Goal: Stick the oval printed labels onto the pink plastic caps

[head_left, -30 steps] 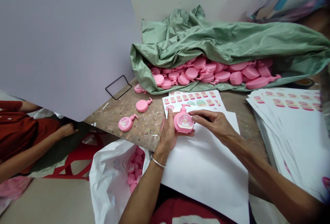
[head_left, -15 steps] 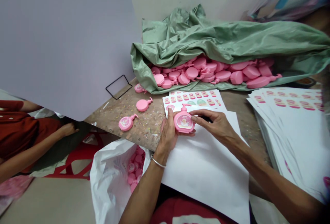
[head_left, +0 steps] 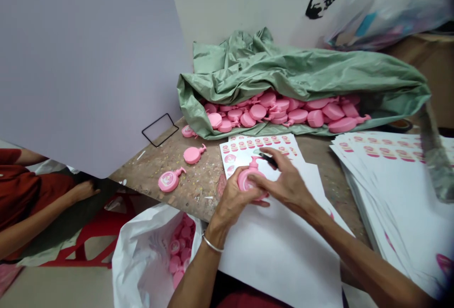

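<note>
My left hand (head_left: 230,200) is closed around a small pink toy pump bottle (head_left: 244,180), its pump pointing away from me. Across the round label on its front lies the thumb of my right hand (head_left: 291,184), hiding part of it. A slim black tool (head_left: 268,160) sticks out from the curled fingers of that same hand; its kind I cannot make out. Below the hands is a white sheet (head_left: 280,246), and beyond them a sticker sheet (head_left: 248,144) with rows of pink labels. To the left lie a labelled pink bottle (head_left: 168,181) and a plain-looking one (head_left: 192,155).
A green sack (head_left: 305,71) full of pink bottles (head_left: 258,112) lies along the back. At right is a stack of sticker sheets (head_left: 397,194). A white bag (head_left: 133,246) holding pink pieces hangs below the table's left edge. Another person's arm (head_left: 46,218) shows at far left.
My right thumb has moved from the bottle's right edge onto its label, and the black tool now points out forward. My left fingers have shifted around the bottle. The view has tilted up slightly.
</note>
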Motion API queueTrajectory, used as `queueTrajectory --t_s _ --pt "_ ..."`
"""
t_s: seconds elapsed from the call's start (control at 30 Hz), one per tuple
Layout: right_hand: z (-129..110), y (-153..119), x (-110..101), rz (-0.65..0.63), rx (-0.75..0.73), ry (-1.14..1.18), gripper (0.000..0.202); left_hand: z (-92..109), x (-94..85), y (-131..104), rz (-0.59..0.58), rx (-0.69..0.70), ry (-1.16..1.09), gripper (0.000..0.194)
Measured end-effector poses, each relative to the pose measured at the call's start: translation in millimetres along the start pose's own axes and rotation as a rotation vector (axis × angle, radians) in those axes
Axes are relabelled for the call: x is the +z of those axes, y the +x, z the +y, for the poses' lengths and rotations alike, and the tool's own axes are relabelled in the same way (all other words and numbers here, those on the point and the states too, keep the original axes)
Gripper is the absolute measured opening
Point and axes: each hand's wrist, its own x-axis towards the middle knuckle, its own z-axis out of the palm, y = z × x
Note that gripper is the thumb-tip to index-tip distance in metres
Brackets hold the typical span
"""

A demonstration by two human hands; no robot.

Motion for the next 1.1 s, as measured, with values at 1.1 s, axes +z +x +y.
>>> queueTrajectory --t_s 1.1 --pt "22.6 9.8 6.1 -0.286 -0.007 0.094 0.029 -6.5 -29.2 18.3 0.241 -0.024 -0.241 0.042"
